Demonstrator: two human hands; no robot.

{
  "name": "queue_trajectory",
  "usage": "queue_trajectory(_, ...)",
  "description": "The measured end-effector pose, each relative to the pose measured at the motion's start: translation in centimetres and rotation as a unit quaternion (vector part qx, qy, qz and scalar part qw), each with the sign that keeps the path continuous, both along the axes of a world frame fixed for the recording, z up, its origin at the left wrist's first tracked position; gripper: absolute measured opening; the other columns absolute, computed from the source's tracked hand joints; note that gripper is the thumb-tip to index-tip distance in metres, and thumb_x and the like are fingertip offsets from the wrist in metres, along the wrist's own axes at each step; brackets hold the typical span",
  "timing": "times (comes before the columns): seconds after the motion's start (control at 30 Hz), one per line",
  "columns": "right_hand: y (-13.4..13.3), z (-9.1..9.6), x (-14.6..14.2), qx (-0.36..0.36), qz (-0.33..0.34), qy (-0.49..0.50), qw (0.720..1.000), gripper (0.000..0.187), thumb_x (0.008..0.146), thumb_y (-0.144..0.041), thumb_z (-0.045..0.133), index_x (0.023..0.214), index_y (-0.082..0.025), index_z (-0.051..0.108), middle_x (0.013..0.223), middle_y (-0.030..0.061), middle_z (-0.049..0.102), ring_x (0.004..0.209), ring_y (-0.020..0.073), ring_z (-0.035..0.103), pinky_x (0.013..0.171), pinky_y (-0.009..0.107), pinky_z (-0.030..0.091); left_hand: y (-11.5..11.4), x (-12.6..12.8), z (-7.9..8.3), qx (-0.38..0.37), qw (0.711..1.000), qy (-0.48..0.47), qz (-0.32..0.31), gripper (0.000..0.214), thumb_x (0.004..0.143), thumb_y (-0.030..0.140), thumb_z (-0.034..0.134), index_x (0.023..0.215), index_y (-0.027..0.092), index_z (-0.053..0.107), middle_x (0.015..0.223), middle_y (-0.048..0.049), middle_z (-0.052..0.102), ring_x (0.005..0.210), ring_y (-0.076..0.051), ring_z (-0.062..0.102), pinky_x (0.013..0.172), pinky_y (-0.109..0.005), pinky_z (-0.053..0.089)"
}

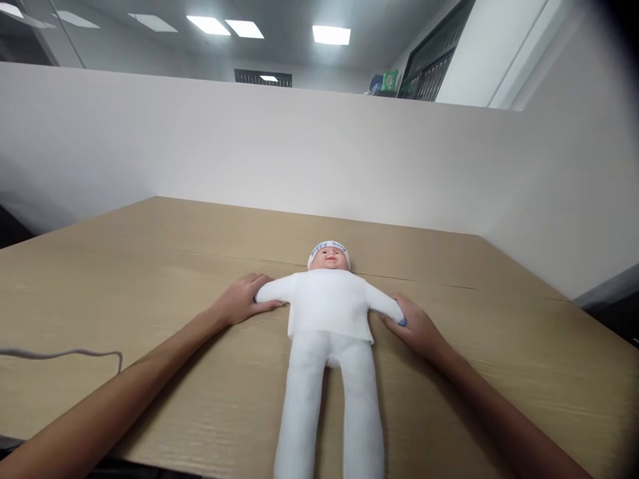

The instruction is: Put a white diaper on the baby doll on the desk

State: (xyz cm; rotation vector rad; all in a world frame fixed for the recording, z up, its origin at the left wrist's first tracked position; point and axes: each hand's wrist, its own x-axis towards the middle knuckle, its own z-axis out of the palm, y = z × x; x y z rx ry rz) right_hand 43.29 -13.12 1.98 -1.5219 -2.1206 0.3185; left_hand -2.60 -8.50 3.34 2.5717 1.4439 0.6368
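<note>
Doll (329, 309) face-up between hands (242, 299) (418, 327), one sleeve (277, 289) in each

Doll (329, 305): feet cut off at btm edge. Its arms (382, 301) hide bits of L hand (243, 299) & R hand (420, 327). Gray cord (64, 352) cut off at L edge.

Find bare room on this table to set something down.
The middle is crowded: the doll, held by the left hand and right hand. Bare tabletop lies between doll and white wall, between gray cable and left hand, and right of the right hand.
</note>
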Motion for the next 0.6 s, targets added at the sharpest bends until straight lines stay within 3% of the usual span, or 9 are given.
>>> queue_trajectory(0.17,6.9,-0.5,0.6,0.071,-0.006,-0.022,0.997,0.025,0.088,-0.035,0.058,0.108,-0.021,0.064,0.098,0.0062,0.073,0.087,0.0259,0.066,0.081,0.037,0.047,6.3,0.9,-0.1,0.039,0.998,-0.045,0.031,0.065,0.086,0.075,0.066,0.122,0.020,0.062,0.116,-0.0115,0.073,0.105,-0.032,0.068,0.090,-0.042,0.052)
queue_trajectory(0.3,11.5,-1.4,1.5,0.129,-0.049,-0.071,0.988,0.030,0.086,-0.036,0.059,0.110,-0.019,0.064,0.105,0.0095,0.073,0.097,0.0304,0.066,0.089,0.042,0.044,10.3,1.2,-0.7,0.086,0.991,-0.065,0.075,0.065,0.087,0.071,0.068,0.124,0.018,0.060,0.120,-0.0138,0.072,0.108,-0.033,0.066,0.098,-0.046,0.050)
queue_trajectory(0.43,13.6,-2.3,2.5,0.167,-0.080,-0.071,0.980,0.041,0.094,-0.050,0.060,0.120,-0.018,0.064,0.114,0.0128,0.072,0.103,0.0326,0.063,0.091,0.044,0.045,12.3,0.5,-1.6,0.081,0.989,-0.066,0.106,0.060,0.092,0.063,0.065,0.129,0.017,0.060,0.115,-0.0130,0.072,0.105,-0.033,0.066,0.096,-0.046,0.050)
queue_trajectory(0.6,14.2,-3.3,3.7,0.154,-0.082,-0.072,0.982,0.052,0.100,-0.059,0.054,0.131,-0.019,0.064,0.117,0.0138,0.073,0.103,0.0330,0.063,0.092,0.045,0.046,12.7,0.0,-2.3,0.105,0.986,-0.062,0.115,0.049,0.094,0.054,0.067,0.125,0.018,0.063,0.117,-0.0115,0.074,0.106,-0.032,0.065,0.092,-0.044,0.048)
